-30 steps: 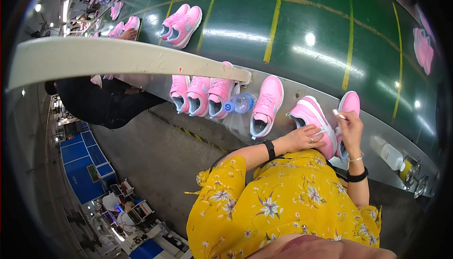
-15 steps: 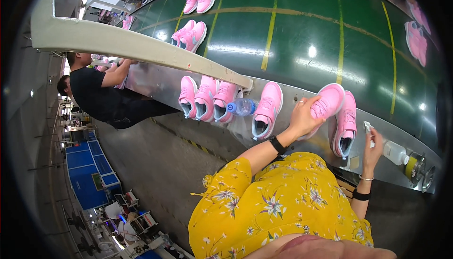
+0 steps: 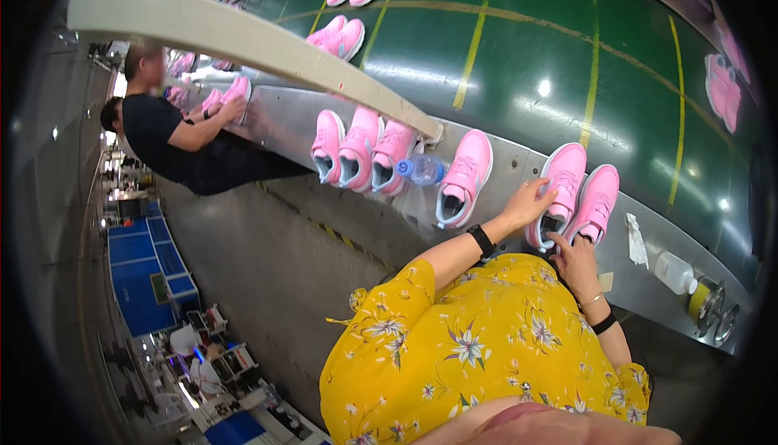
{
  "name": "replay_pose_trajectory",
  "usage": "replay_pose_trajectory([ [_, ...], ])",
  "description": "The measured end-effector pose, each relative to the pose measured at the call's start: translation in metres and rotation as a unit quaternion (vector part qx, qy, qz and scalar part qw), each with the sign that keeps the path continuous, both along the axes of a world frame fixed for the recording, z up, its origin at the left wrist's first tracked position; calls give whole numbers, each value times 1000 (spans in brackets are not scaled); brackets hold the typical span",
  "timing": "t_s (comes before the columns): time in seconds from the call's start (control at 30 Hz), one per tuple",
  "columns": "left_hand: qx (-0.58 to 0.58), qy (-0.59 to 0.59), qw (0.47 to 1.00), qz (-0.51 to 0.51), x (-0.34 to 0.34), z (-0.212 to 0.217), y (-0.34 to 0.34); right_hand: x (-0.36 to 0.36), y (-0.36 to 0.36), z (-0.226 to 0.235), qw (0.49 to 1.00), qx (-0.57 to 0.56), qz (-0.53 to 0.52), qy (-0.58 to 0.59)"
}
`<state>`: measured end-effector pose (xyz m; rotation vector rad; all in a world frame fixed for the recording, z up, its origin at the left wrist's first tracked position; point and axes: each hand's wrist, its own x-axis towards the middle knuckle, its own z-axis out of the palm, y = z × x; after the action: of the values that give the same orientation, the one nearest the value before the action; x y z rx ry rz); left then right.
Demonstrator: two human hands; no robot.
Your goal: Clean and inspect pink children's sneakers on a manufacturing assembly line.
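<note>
Two pink sneakers stand side by side on the metal ledge in front of me, toes pointing away. My left hand [image 3: 528,205] grips the side of the left pink sneaker [image 3: 565,171], its fingers against the upper. At the heels, my right hand [image 3: 576,265] has its index finger stretched to the left shoe's opening. Its other fingers are beside the heel of the right pink sneaker [image 3: 598,200], partly hidden. Just left stands a single pink sneaker [image 3: 468,176]. A crumpled white tissue [image 3: 636,241] lies on the ledge to the right.
Left along the ledge are a water bottle [image 3: 424,170] and several pink sneakers [image 3: 358,149]. At right are a white plastic bottle [image 3: 675,272] and a yellow tape roll [image 3: 707,303]. A beige beam [image 3: 267,57] crosses the green conveyor belt [image 3: 519,64]. A co-worker [image 3: 174,133] stands further left.
My right hand has let go of the white tissue and moved left to the shoes' heels. The left sneaker, tilted in my left hand before, now stands on the ledge beside the other.
</note>
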<state>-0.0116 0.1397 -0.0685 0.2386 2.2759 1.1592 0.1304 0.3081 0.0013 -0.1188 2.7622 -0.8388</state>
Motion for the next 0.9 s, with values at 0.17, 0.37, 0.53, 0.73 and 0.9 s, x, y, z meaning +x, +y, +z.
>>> replay_pose_trajectory([
  [0.17,142,-31,989,34,12,-2,-12,-18,-1,-21,999,-43,-31,13],
  [0.37,138,52,985,92,16,59,-48,-63,64,16,971,-199,-131,-34],
  [0.53,81,189,968,146,26,85,-92,-126,117,8,924,-315,-213,-29],
  [0.73,-76,319,899,290,28,92,-165,-229,148,-21,968,8,-65,243],
  [0.9,-288,371,839,277,3,92,-241,-262,164,-76,944,271,-121,144],
])
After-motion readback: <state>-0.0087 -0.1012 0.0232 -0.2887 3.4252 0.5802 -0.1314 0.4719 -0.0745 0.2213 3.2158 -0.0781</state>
